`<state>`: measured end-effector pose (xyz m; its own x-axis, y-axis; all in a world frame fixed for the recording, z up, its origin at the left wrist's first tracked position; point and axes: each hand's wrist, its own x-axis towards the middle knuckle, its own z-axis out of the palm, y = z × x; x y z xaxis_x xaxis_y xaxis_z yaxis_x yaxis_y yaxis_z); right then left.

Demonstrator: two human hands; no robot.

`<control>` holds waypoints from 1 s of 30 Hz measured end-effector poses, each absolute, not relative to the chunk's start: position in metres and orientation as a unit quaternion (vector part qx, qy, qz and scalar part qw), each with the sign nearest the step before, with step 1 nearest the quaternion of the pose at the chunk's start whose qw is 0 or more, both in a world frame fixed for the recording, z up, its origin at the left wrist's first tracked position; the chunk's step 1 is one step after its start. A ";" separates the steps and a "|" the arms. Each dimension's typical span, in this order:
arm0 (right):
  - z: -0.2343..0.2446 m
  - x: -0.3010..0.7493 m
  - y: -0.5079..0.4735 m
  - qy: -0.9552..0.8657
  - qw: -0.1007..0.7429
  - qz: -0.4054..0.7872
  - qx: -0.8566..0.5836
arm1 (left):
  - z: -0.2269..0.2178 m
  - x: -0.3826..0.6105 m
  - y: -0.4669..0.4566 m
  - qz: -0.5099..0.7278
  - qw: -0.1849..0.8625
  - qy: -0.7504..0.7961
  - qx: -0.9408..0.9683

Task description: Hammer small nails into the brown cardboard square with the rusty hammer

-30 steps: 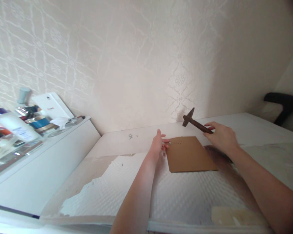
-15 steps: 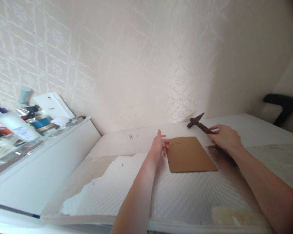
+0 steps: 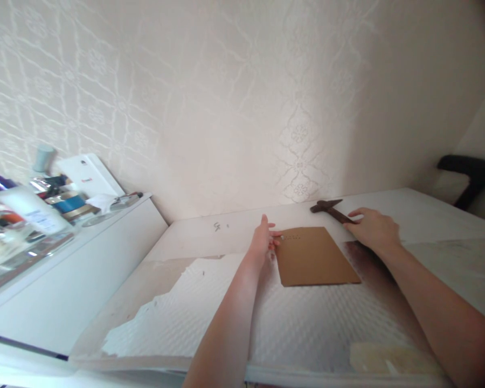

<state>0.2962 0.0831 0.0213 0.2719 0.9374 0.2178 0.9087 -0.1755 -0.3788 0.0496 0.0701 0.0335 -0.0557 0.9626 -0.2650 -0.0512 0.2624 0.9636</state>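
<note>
Head view: the brown cardboard sheet lies flat on the white bench, near the wall. The left hand pinches something tiny at the sheet's far left corner (too small to identify). Beyond the sheet's far right corner, the right hand grips the handle of a dark hammer, whose head lies low against the bench.

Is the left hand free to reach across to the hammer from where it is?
Probably yes. The left hand rests at the brown board's left corner; only that flat board lies between it and the hammer, which the right hand already holds.
</note>
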 end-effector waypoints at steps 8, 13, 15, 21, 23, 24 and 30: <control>0.021 0.294 0.082 -0.615 0.188 0.033 -0.765 | 0.023 0.050 0.077 0.481 0.398 0.620 0.474; 0.021 0.291 0.081 -0.602 0.151 0.040 -0.783 | 0.017 0.035 0.088 0.452 0.273 0.679 0.511; 0.021 0.290 0.080 -0.590 0.141 0.036 -0.794 | 0.018 0.021 0.093 0.414 0.203 0.712 0.529; 0.026 0.279 0.075 -0.650 0.152 -0.069 -0.742 | 0.033 -0.054 0.105 0.292 0.014 0.799 0.526; 0.026 0.273 0.073 -0.674 0.177 -0.101 -0.710 | 0.038 -0.081 0.110 0.250 0.001 0.828 0.502; 0.025 0.269 0.072 -0.688 0.188 -0.107 -0.693 | 0.040 -0.093 0.112 0.234 0.001 0.834 0.500; 0.011 0.258 0.074 -0.753 0.218 -0.105 -0.612 | 0.041 -0.128 0.133 0.176 0.024 0.828 0.533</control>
<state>0.2578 0.0740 0.0111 -0.1562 0.8756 0.4571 0.9674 0.2290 -0.1081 -0.1283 0.1329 0.0405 -0.4316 0.8900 0.1469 0.8728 0.3709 0.3171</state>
